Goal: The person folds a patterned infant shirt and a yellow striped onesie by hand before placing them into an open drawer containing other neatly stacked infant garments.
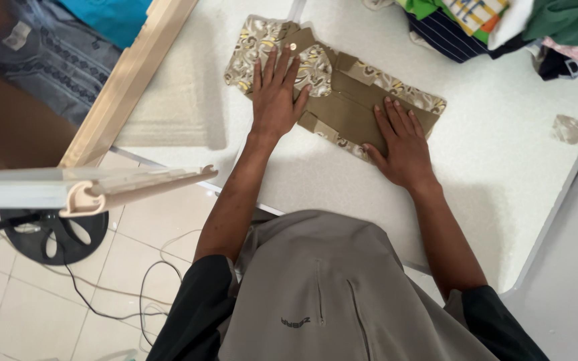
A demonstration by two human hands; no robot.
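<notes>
Folded brown cloth with swirly cream and gold print (342, 100), lying flat near the middle of the white speckled tabletop (503, 167). Left hand (275, 93) spread flat on the patterned end, right hand (399, 144) spread flat on the plain brown end, fingers open, pressing down, no grip closed on anything. Looks like the smoothing step after a fold; another fold would call for pinching an edge and lifting it over. Heap of mixed coloured clothes (496, 23) at the far corner, well apart. Pale wooden board (128, 80) along the left side

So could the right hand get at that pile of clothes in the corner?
Probably yes: the right hand lies flat on the folded brown garment, and bare white table separates it from the clothes pile, nothing between.
</notes>
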